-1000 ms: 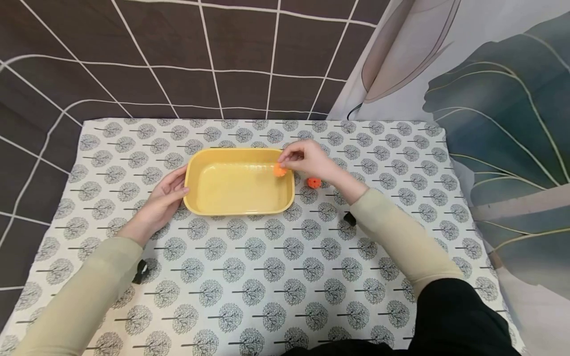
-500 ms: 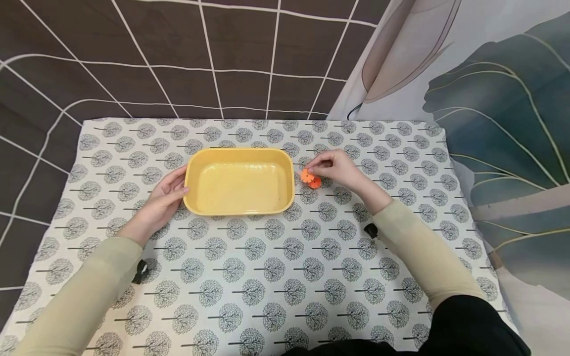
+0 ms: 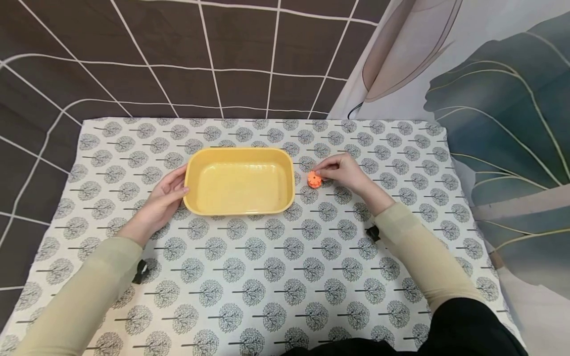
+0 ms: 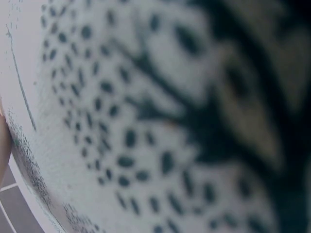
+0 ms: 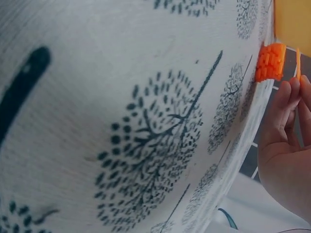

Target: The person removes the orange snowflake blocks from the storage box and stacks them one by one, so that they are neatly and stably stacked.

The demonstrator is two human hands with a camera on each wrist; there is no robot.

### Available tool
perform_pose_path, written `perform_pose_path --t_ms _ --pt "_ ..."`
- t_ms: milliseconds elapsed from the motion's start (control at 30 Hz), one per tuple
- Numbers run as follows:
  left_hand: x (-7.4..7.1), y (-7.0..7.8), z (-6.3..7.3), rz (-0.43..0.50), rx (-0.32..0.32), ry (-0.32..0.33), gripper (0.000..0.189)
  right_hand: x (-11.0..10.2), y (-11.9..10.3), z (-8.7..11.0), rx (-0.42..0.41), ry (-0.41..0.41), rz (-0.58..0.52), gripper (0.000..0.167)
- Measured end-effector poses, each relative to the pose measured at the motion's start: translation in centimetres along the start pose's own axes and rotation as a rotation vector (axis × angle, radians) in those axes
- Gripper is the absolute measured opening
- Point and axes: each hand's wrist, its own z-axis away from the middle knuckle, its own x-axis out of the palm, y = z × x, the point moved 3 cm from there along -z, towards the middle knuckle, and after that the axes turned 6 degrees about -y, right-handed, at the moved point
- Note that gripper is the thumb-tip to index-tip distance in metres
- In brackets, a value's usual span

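My left hand holds the left end of a yellow plastic basin, its thumb over the rim and its fingers along the outer wall. In the left wrist view only a sliver of that hand shows at the edge. My right hand pinches a thin orange notched disc, seen edge-on in the right wrist view. Beside it stands a short stack of orange notched discs on the cloth, right of the basin. From the head view, the held disc overlaps the stack and hides most of it.
A white cloth printed with grey trees covers the table. Behind it hangs a dark curtain with a white grid, and a leaf-patterned curtain is at the right.
My right hand has moved right, from over the basin's right end to the orange stack, carrying the disc. The left hand and basin have stayed still.
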Motion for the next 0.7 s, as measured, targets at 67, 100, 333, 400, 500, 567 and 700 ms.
perform_pose_path --t_ms 67,100,333,400,500,567,700 --pt "0.0 0.0 0.0 0.001 0.001 0.001 0.064 0.0 0.3 0.0 0.008 -0.003 -0.004 0.020" --pt "0.0 0.0 0.0 0.003 0.001 0.000 0.064 0.0 0.4 0.0 0.012 -0.005 -0.003 0.020" --pt "-0.1 0.1 0.1 -0.005 -0.006 0.008 0.064 0.1 0.8 0.1 0.017 -0.014 0.007 0.021" --pt "-0.1 0.1 0.1 0.000 -0.004 0.005 0.065 0.1 0.8 0.2 0.016 -0.011 0.014 0.021" --pt "-0.1 0.1 0.0 0.004 -0.004 0.001 0.065 0.1 1.0 0.1 0.020 -0.006 0.027 0.021" --pt "-0.1 0.1 0.0 0.005 -0.004 -0.001 0.065 0.1 1.1 0.0 0.024 -0.003 0.041 0.021" --pt "-0.1 0.1 0.0 0.011 -0.006 0.000 0.066 0.1 1.4 -0.2 0.035 -0.004 0.069 0.021"
